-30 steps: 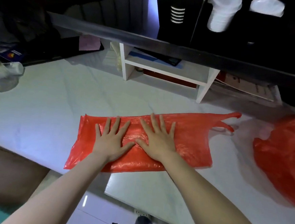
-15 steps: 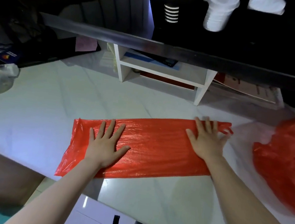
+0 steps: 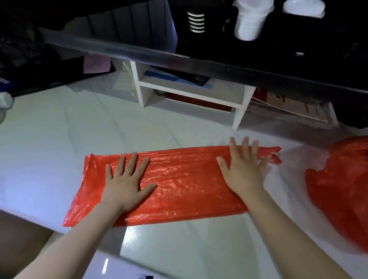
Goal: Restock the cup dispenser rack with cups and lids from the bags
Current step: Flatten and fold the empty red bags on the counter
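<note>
Under both hands, the empty bag lies flat on the counter. Our left hand presses it with fingers spread; our right hand, also flat and open, sits near the handles. We judge the step is flattening: anchor left, sweep right outward, pressure even. The full bag waits right of our right hand.

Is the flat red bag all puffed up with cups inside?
No, the flat red bag lies smooth on the table, with both open hands pressing on it.
</note>
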`<act>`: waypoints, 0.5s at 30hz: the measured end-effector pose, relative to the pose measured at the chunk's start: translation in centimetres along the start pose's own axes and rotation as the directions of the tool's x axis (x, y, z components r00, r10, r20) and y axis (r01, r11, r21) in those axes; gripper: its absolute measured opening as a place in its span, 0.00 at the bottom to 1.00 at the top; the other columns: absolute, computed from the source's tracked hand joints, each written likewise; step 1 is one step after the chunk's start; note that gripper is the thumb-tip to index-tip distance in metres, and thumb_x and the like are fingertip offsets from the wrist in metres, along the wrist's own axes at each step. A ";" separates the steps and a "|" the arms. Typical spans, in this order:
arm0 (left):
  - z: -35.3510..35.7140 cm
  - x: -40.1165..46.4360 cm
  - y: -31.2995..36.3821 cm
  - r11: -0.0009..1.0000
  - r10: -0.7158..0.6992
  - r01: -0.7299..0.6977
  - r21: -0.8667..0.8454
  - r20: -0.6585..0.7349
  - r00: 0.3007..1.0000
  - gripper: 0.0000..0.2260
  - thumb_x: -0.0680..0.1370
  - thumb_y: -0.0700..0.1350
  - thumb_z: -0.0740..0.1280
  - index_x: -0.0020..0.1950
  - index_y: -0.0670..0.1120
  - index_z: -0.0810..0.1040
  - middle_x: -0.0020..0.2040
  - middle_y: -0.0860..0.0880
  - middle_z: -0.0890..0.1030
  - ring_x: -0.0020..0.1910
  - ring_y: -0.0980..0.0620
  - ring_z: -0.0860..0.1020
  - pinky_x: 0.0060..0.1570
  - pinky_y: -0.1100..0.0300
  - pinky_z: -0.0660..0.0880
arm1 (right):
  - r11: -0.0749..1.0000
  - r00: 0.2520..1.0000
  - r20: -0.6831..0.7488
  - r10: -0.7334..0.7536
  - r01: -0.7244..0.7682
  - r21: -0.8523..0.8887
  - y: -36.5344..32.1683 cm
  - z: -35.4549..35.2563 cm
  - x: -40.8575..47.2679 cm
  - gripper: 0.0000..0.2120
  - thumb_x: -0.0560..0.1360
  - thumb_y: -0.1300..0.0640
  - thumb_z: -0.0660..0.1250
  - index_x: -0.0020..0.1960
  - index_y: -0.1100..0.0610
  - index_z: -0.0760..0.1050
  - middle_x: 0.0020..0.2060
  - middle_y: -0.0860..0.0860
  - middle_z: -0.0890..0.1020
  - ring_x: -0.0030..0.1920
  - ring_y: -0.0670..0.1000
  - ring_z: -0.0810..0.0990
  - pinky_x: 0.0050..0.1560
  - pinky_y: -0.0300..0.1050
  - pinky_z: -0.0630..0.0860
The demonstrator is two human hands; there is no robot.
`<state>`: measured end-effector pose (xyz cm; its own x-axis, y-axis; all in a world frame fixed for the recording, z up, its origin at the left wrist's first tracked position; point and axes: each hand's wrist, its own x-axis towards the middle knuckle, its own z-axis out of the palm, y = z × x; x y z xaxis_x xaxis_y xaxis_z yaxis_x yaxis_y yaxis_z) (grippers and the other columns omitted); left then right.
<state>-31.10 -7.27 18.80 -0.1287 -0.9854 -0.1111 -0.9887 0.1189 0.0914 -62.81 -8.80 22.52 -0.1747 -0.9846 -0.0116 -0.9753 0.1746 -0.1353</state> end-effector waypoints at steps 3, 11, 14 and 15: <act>-0.5 0.1 0.5 1.000 -0.017 0.017 -0.002 0.036 0.999 0.38 0.68 0.76 0.37 0.76 0.63 0.39 0.79 0.52 0.41 0.77 0.44 0.40 0.71 0.36 0.40 | 0.967 0.970 0.020 -0.243 0.241 0.081 -6.3 0.6 -2.9 0.35 0.73 0.30 0.40 0.77 0.42 0.42 0.78 0.51 0.40 0.76 0.56 0.34 0.66 0.65 0.28; -1.1 -1.5 -5.5 0.994 -0.025 0.020 -0.104 -0.050 0.998 0.35 0.77 0.68 0.43 0.79 0.50 0.47 0.79 0.42 0.48 0.78 0.45 0.47 0.75 0.48 0.46 | 0.974 0.960 0.166 -0.224 0.224 0.015 -8.2 4.5 -5.0 0.36 0.72 0.28 0.40 0.76 0.39 0.40 0.78 0.49 0.40 0.77 0.54 0.36 0.71 0.67 0.35; -1.5 -2.0 -9.7 0.996 -0.067 0.066 -0.054 -0.022 0.997 0.34 0.78 0.66 0.47 0.79 0.49 0.47 0.79 0.45 0.49 0.78 0.46 0.48 0.74 0.47 0.49 | 0.975 0.961 0.172 -0.216 0.220 -0.007 -8.1 4.6 -4.9 0.36 0.71 0.27 0.38 0.76 0.38 0.39 0.78 0.48 0.40 0.77 0.53 0.36 0.71 0.67 0.36; -1.8 -1.9 -10.6 0.997 -0.064 0.063 -0.037 -0.011 0.998 0.35 0.77 0.66 0.46 0.79 0.49 0.46 0.79 0.47 0.48 0.78 0.47 0.48 0.74 0.47 0.50 | 0.976 0.961 0.176 -0.212 0.217 -0.011 -8.1 4.6 -4.9 0.35 0.71 0.27 0.38 0.75 0.37 0.38 0.78 0.48 0.40 0.77 0.53 0.35 0.71 0.67 0.37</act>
<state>-20.23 -6.85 19.83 -0.0646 -0.9923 -0.1060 -0.9913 0.0517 0.1207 -53.38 -5.41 19.17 0.0624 -0.9856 -0.1570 -0.9914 -0.0430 -0.1238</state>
